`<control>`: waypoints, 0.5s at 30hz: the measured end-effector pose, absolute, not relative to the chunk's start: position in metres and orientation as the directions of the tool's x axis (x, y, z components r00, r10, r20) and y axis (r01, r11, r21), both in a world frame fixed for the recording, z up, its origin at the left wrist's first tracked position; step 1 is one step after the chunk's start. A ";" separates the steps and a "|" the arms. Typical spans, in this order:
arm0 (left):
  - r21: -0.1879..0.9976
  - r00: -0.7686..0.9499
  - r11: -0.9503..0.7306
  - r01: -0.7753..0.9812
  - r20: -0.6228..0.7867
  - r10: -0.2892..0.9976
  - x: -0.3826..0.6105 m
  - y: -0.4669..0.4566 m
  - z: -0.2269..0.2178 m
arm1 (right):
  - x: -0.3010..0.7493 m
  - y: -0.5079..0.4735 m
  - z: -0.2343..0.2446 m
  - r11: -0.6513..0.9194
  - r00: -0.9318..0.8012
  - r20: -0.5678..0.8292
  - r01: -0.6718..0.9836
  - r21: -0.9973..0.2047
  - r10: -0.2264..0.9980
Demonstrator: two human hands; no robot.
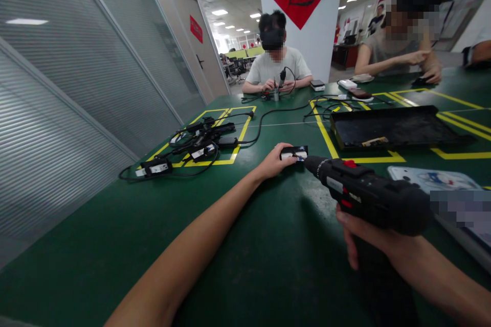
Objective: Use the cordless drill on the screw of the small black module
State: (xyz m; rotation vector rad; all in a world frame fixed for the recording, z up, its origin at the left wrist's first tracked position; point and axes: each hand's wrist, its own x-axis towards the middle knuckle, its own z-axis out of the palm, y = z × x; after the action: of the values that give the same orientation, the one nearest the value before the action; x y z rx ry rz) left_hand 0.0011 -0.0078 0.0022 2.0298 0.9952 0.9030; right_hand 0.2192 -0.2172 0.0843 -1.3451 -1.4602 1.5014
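- Here we are at the green table point(230, 230), and both hands are busy, well apart from each other, 1 thing gripped in each!
- The left hand point(276, 162) reaches far forward with the arm stretched out, thumb on the near side, fingers curled round the left end of a small black-and-white block point(301, 150). It's clamped on it, down at the tabletop.
- Over on the right, the right hand point(370, 230) wraps round the handle of a black drill point(364, 191) with red accents, held up over the table, nose aimed forward and left.
- And look at that nose: right at the block's right end! Whether the bit touches it, I cannot tell from here.
- Just beyond the drill sits a shallow black tray point(402, 120), 1 small yellowish piece point(375, 141) lying inside.
- Out to the right, partly behind the drill, a pale blue case point(437, 179) with a cartoon print.
- On the left, a heap of black adapters point(209, 135) and cords lies across the yellow tape point(245, 127), 1 long cable point(264, 117) running off to the far side.
- Across the table, 2 people: a person in white point(295, 64) with a headset, leaning over a small metal cylinder point(275, 94), and a person in grey point(391, 48) seated at the right.
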 end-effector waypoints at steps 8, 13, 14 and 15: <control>0.805 0.463 -0.475 0.355 0.291 0.838 0.001 -0.007 0.001 | 0.219 -0.218 0.087 -0.169 -0.283 -0.219 0.193 -0.967 0.934; 0.805 0.470 -0.477 0.354 0.287 0.834 0.001 -0.006 0.001 | 0.220 -0.216 0.091 -0.174 -0.316 -0.227 0.186 -0.967 0.921; 0.804 0.470 -0.478 0.354 0.288 0.834 0.001 -0.006 0.001 | 0.220 -0.216 0.091 -0.177 -0.316 -0.228 0.183 -0.967 0.921; 0.803 0.470 -0.479 0.355 0.290 0.834 0.001 -0.006 0.001 | 0.220 -0.217 0.091 -0.178 -0.311 -0.227 0.178 -0.968 0.923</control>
State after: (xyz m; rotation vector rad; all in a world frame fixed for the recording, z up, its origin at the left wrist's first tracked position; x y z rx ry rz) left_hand 0.0006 -0.0063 0.0013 2.0426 0.9828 0.9082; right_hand 0.2201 -0.2169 0.0907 -1.3002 -1.4667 1.5468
